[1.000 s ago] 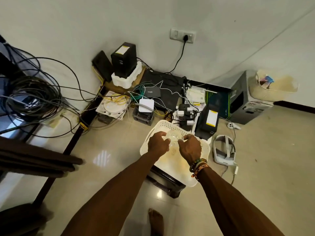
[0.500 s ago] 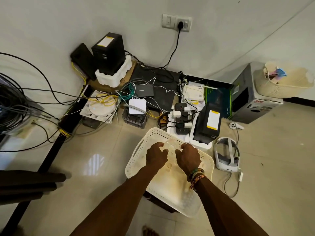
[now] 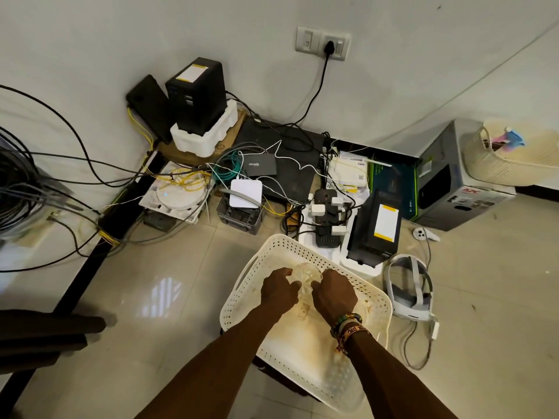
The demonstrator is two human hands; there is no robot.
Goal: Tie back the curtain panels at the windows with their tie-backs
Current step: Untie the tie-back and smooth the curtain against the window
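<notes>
A white perforated basket [image 3: 242,300] sits low in front of me on a dark stand. Both hands are inside it. My left hand [image 3: 279,290] and my right hand [image 3: 332,294] grip a clear, glassy ring-shaped tie-back [image 3: 305,275] between them, near the basket's far rim. A second small clear piece [image 3: 303,311] lies on the basket floor below the hands. Beaded bands circle my right wrist. No curtain or window is in view.
Routers, a power strip [image 3: 325,219], black boxes and tangled cables crowd the floor by the wall. A white headset [image 3: 408,285] lies right of the basket. A grey carton [image 3: 453,189] carries another basket [image 3: 508,158]. A dark table leg [image 3: 90,252] stands at left.
The view has shifted and moved closer to the basket. Both hands stay together on the clear tie-back, lifted slightly toward the far rim.
</notes>
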